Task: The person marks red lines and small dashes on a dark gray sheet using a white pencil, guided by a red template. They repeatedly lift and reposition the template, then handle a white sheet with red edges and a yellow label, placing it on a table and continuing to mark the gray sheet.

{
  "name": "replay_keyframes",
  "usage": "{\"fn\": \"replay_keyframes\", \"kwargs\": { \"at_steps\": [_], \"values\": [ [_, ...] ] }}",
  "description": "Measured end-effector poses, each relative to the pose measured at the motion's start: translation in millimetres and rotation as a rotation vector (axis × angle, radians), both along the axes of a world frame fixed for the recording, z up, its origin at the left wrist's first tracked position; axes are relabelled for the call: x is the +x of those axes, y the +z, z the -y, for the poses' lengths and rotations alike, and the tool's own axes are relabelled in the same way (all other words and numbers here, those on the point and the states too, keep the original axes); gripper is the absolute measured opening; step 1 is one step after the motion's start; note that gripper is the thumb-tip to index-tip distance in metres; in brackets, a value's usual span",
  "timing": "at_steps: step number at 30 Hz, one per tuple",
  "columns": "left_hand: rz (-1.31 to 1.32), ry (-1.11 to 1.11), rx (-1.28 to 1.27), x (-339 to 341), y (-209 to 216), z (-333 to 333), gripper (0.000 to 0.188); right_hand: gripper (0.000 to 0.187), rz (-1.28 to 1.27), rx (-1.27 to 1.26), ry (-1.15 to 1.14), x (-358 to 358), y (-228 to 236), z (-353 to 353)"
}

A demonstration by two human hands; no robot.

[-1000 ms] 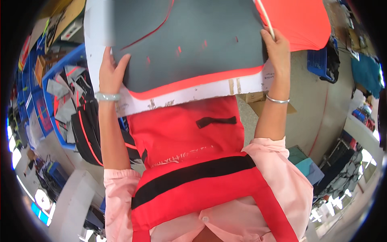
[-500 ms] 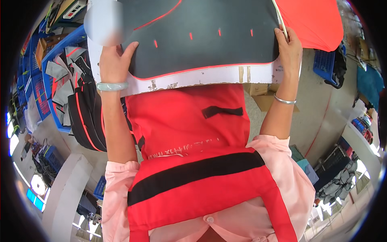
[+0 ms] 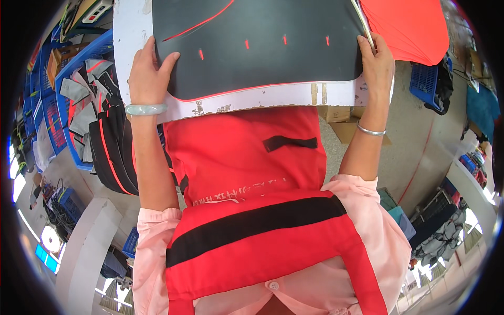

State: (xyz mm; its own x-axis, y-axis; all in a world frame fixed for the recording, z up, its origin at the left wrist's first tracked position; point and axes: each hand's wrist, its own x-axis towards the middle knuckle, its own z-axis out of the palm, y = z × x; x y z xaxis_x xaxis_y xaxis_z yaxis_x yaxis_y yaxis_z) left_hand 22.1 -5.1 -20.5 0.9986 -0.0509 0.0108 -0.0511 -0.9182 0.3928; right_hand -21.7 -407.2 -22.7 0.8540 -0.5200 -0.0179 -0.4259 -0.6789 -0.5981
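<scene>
A dark grey panel with thin red edging, a red curved line and several short red marks lies on a worn white board. My left hand rests at the panel's left edge, thumb and fingers spread, holding nothing that shows. At the opposite edge is my right hand, its thumb on the panel's side and its fingers beyond it. Between that thumb and the fingers runs a thin pale strip along the panel's edge; no clear grip on it shows. Red fabric lies beyond my right hand.
To the left, a blue crate holds grey, black and red pieces, with black red-trimmed pieces beside it. Another blue crate stands at the right. Cardboard lies under the board's near edge. My red apron hangs below it.
The panel has shifted slightly up and left. My left fingers, blurred over before, now show at its left edge. My right hand has barely moved.
</scene>
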Motion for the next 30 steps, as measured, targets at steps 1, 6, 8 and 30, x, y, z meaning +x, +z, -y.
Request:
{"fn": "replay_keyframes", "kwargs": {
  "at_steps": [1, 6, 8, 30],
  "values": [
    [-0.003, 0.002, 0.003, 0, 1, 1, 0.063, 0.034, -0.001, -0.004, 0.002, 0, 1, 0],
    [0.085, -0.031, 0.022, -1, -7, -5, 0.062, 0.034, 0.009, -0.049, 0.036, 4, -3, 0],
    [0.166, -0.063, 0.027, 0, -10, -8, 0.061, 0.035, 0.014, -0.027, 0.040, 6, -7, 4],
    [0.022, 0.048, 0.105, -6, 0, 1, 0.059, 0.033, 0.017, -0.056, 0.123, 4, -14, 13]
  ]
}}
